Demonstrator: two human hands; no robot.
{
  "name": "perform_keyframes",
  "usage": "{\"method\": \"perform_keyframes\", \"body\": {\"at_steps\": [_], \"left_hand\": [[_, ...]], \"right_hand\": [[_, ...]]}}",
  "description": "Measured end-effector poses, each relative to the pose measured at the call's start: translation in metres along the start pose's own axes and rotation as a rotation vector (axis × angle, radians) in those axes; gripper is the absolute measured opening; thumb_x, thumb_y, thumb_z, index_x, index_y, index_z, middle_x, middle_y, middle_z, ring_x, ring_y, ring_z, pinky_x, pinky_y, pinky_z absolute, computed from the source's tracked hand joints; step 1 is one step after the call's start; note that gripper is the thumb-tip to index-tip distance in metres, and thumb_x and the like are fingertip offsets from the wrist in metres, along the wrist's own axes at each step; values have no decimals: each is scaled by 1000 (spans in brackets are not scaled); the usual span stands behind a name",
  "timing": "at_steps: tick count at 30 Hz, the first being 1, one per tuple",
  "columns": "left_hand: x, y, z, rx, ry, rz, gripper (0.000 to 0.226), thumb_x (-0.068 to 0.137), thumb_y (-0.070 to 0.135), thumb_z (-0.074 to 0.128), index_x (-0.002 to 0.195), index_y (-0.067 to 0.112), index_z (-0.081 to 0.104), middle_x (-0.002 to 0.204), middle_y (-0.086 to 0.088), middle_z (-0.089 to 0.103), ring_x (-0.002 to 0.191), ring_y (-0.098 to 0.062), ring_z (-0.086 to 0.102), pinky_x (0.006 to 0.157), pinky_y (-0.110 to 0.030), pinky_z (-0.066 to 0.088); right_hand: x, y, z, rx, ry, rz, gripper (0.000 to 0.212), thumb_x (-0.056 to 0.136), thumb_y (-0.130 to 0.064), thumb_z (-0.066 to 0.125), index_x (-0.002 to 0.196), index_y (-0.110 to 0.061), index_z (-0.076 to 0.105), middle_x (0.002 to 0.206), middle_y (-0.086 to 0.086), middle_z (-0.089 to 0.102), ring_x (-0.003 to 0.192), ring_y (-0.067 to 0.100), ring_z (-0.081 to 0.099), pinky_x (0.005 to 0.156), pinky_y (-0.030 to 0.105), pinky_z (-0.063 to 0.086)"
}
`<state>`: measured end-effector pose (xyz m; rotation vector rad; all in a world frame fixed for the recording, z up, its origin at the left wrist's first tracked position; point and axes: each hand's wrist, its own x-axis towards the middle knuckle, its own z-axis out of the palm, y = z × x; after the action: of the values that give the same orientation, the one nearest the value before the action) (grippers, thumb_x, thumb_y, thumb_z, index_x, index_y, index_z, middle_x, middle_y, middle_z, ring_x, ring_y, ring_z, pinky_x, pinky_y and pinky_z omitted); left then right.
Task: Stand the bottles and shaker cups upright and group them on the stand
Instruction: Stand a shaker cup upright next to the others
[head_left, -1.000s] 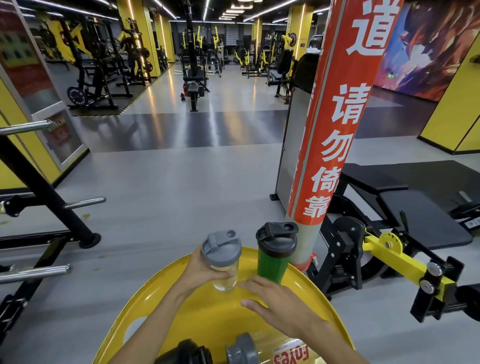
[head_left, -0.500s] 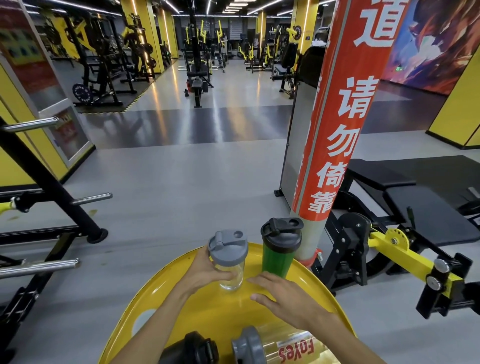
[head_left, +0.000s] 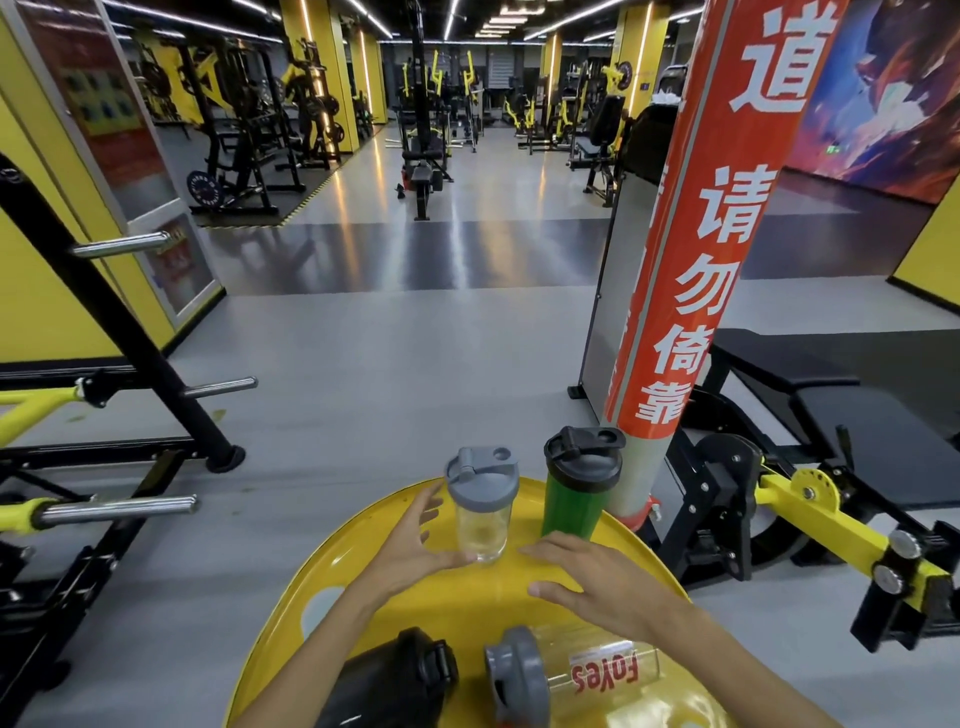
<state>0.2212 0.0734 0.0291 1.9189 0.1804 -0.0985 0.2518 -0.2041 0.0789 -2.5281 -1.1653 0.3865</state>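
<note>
A clear shaker cup with a grey lid (head_left: 482, 504) stands upright at the far side of the round yellow stand (head_left: 519, 603). To its right a green shaker with a black lid (head_left: 576, 488) stands upright too. My left hand (head_left: 410, 551) is open beside the clear cup, fingers spread, thumb tip near its base. My right hand (head_left: 592, 582) hovers flat and open in front of the green shaker, holding nothing. Nearer me a black shaker (head_left: 389, 680) and a clear bottle with a grey lid and red lettering (head_left: 566, 675) lie on their sides.
A red-wrapped pillar (head_left: 696, 291) rises just behind the stand's far right edge. A black and yellow gym machine (head_left: 810, 499) stands to the right, a black rack with chrome pegs (head_left: 119, 415) to the left. Grey gym floor lies beyond.
My left hand has let go of the clear shaker cup and opened beside it. My right hand has stayed in front of the green shaker. The view has tilted down slightly.
</note>
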Motion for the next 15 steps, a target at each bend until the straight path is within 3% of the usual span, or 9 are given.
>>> {"method": "perform_keyframes", "body": {"at_steps": [5,9,12,15], "left_hand": [[-61,-34,-10,102,-30,-10,78,76,59,77,143,39,43,146,23,44,135,4,39,111,-24,34],[-93,-54,-8,169,2,-21,62,79,70,66,133,44,52,137,28,50,126,13,44,102,-11,35],[-105,-57,-3,218,-4,-13,54,84,75,56,130,47,55,131,31,55,125,11,47,107,-21,40],[-111,-52,0,351,-17,3,55,85,82,43,129,50,54,129,36,55,122,14,47,105,-20,41]], "right_hand": [[-23,-1,3,8,-239,31,79,87,-71,50,154,-41,20,158,-11,28,145,9,27,114,26,30],[-32,1,25,-53,-425,55,105,73,-52,77,146,-55,2,157,-7,26,145,17,26,114,33,30],[-33,-1,38,-128,-383,61,107,72,-47,82,144,-54,4,155,-7,31,143,19,29,114,35,28],[-30,-4,43,-150,-307,89,101,74,-41,80,153,-38,17,156,-8,32,144,18,29,112,31,28]]}}
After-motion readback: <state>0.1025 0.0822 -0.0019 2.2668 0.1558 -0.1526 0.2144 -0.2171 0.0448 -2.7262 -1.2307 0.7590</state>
